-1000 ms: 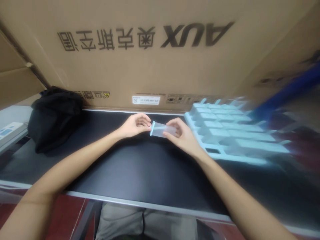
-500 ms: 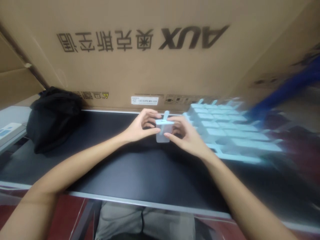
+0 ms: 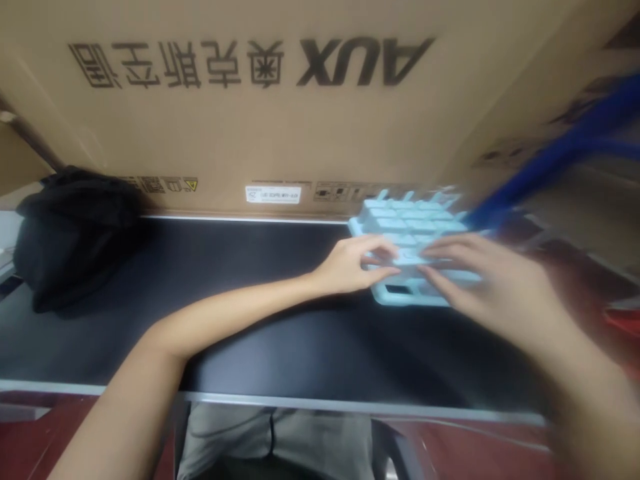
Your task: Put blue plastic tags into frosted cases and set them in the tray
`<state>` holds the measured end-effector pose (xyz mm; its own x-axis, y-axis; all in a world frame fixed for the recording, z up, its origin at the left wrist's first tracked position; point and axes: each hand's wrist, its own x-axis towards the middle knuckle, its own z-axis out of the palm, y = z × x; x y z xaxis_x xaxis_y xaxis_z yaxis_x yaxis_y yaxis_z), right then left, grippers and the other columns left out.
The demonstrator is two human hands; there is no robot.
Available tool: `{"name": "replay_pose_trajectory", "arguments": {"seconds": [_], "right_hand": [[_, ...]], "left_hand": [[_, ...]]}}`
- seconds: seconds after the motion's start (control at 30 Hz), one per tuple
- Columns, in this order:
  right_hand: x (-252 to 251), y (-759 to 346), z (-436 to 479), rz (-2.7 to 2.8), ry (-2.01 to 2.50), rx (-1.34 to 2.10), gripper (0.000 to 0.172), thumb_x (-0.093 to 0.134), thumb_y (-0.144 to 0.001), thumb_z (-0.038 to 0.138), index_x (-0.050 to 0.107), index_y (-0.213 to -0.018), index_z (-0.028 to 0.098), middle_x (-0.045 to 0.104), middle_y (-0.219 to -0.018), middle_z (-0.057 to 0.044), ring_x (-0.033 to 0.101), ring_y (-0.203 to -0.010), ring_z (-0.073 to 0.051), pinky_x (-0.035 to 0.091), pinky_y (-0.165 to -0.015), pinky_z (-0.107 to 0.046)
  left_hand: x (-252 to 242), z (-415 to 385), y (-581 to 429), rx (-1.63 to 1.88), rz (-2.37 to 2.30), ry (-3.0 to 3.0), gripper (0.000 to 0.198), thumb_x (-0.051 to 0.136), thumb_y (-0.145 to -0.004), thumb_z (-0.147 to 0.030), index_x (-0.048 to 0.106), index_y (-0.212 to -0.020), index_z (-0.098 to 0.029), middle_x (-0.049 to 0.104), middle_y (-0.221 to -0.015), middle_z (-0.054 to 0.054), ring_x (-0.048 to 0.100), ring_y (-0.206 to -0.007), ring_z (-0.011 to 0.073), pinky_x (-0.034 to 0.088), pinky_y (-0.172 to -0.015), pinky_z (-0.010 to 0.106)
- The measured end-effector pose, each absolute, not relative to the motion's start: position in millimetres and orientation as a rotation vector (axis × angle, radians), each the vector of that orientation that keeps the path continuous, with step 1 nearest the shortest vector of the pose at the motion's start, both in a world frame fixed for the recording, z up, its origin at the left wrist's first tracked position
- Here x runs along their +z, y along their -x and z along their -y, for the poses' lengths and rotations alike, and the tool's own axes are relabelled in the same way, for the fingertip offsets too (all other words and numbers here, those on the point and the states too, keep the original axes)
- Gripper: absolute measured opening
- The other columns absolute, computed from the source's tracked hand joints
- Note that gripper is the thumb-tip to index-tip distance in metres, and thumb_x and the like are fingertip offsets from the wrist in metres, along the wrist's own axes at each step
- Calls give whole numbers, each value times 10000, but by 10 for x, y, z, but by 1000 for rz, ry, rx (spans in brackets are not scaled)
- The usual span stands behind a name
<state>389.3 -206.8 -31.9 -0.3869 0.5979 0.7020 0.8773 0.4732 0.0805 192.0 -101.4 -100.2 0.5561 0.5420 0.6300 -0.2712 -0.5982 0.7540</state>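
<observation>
Head view, looking forward and down: from where I stand, a person's two bare arms reach across a black table to a light-blue rack on its right part. The rack bears rows of blocky moulds, with sticks poking out at the far side.

The left hand has its thumb and index finger half curled at the rack's near end. The right hand, blurred, comes in from the other side with fingers and thumb extended. Between their fingertips is a small pale-blue mould, seen against the rack; I cannot tell whether either hand grips it or merely touches it.

Half a second ago both hands had a translucent mould over the middle of the table, stick up. They have since moved right, to the rack, so the work now seems to be at the rack itself; whether the mould is seated there is unclear.

Behind stands a large cardboard box; a black cloth bundle lies at left.
</observation>
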Motion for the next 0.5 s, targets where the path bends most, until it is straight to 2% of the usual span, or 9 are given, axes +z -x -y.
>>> {"name": "replay_pose_trajectory", "arguments": {"seconds": [0.13, 0.27, 0.4, 0.5], "right_hand": [[-388, -4041, 2157, 2125, 1245, -735, 175, 574, -1012, 322, 682, -953, 197, 760, -957, -71, 753, -837, -216, 557, -658, -295], [-458, -4069, 2196, 2095, 1247, -808, 194, 561, -1030, 311, 688, -966, 180, 775, -955, -78, 765, -834, -213, 566, -696, -293], [-498, -4051, 2194, 2089, 1264, -842, 188, 565, -1028, 296, 696, -978, 171, 786, -961, -84, 767, -833, -231, 550, -654, -308], [-545, -4052, 2176, 2105, 1232, -844, 176, 571, -1017, 282, 690, -951, 171, 789, -944, -92, 761, -838, -247, 557, -695, -333]], "left_hand": [[-1122, 1043, -2184, 1114, -234, -1922, 221, 775, -905, -321, 725, -1031, -147, 720, -1077, 72, 712, -977, 161, 646, -913, 332], [-1192, 1051, -2261, 1151, -203, -1937, 238, 753, -924, -341, 729, -1040, -135, 733, -1060, 73, 720, -973, 160, 647, -926, 326], [-1207, 1056, -2210, 1143, -240, -1995, 240, 746, -936, -348, 734, -1066, -146, 750, -1083, 71, 731, -978, 155, 637, -963, 318], [-1209, 1073, -2156, 1125, -286, -2052, 230, 740, -949, -339, 734, -1087, -155, 756, -1098, 64, 737, -989, 152, 619, -997, 308]]}}
